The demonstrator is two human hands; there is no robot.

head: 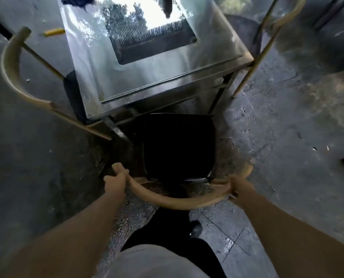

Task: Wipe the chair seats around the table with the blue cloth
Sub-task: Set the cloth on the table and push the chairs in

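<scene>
A pale grey shirt front (147, 261) and black trousers (167, 223) are seen at the bottom edge, with two bare forearms reaching forward from them. The curved tan wooden backrest rail (177, 203) of the nearest chair is gripped at both ends: the left hand (116, 182) is curled round its left end, with the rail tip showing above the knuckles, and the right hand (239, 190) is wrapped round its right part, dark-painted nails being visible on the rail's near side. The black chair seat (179, 145) lies just beyond the rail, its far edge tucked under the near edge of the shiny metal table (99, 63). A dark rectangular panel is set in the table top, and sky and trees are reflected in the surface. The dark blue cloth (76, 1) lies bunched on the far left corner of the table, well apart from both hands. A second chair with a curved tan rail (8, 71) stands at the table's left side, and a third curved rail (287, 15) is seen at the right. A small yellow object (53, 32) lies on the wet grey concrete floor (287, 137) beyond the left chair.
</scene>
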